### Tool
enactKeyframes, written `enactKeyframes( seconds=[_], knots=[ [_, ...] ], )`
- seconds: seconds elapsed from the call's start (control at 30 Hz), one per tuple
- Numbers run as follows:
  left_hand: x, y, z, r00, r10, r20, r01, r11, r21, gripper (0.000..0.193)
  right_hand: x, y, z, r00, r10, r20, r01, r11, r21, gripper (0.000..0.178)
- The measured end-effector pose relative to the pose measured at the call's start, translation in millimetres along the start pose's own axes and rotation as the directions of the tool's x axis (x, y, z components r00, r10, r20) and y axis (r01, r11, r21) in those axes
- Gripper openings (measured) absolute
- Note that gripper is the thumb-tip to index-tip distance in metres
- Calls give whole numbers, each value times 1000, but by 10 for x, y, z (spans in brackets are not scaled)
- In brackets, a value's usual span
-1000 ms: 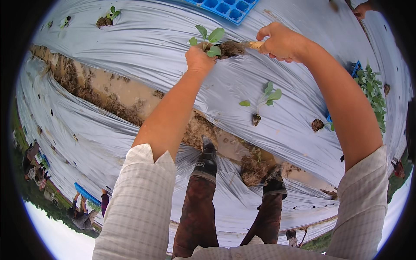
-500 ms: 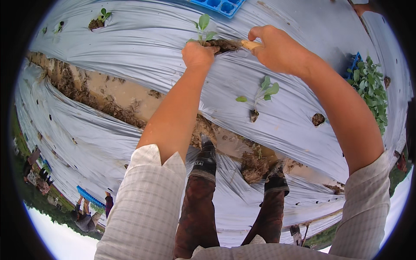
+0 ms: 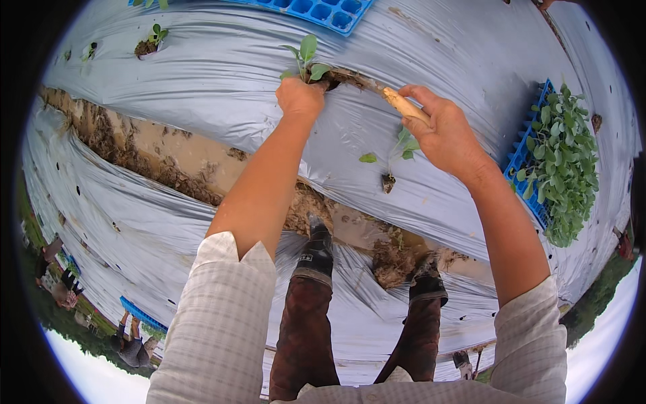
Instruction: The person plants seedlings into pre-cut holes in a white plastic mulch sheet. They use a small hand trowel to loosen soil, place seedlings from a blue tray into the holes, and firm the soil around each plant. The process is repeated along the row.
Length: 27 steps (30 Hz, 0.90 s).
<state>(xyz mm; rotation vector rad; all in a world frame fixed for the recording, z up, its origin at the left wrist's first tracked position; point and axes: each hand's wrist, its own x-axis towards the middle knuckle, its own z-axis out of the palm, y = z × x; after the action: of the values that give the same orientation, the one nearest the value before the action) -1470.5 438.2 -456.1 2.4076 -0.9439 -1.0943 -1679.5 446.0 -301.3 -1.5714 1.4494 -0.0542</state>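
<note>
My left hand (image 3: 301, 96) is closed low around a leafy green seedling (image 3: 306, 59) at a hole in the silver plastic sheet; its fingertips and the seedling's roots are hidden. In my right hand (image 3: 441, 131) is a hand tool (image 3: 404, 104) with a pale wooden handle. Its narrow, mud-coated blade (image 3: 353, 79) reaches left to the hole beside the seedling, and the tip is out of sight. A second seedling (image 3: 388, 180) with a dark root plug lies on the sheet, left of my right wrist, its upper leaves partly behind the hand.
A blue tray (image 3: 518, 168) full of seedlings (image 3: 565, 161) sits right of my right forearm. Another blue tray (image 3: 321, 12) with bare cells lies at the far edge. A muddy, wet furrow (image 3: 182, 145) runs under my boots (image 3: 316, 252). Other people (image 3: 131, 347) are at lower left.
My right hand has moved down and to the right, tilting the handle and showing more of the blade. My left hand stays at the seedling, slightly lower. The seedling tray at right shows more fully.
</note>
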Motion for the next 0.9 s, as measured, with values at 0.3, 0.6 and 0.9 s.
enactKeyframes(
  seconds=[0.3,0.6,0.9],
  knots=[
    [-30,-9,150,947,270,-176,-204,925,321,21,-97,618,736,987,155,34,-158,981,109,34],
    [35,-267,-40,956,131,264,3,892,-452,29,31,809,753,998,66,-17,-64,995,72,25],
    [89,-286,176,961,264,-84,-275,948,-160,48,-65,567,781,996,91,2,-90,983,-159,27]
  ],
)
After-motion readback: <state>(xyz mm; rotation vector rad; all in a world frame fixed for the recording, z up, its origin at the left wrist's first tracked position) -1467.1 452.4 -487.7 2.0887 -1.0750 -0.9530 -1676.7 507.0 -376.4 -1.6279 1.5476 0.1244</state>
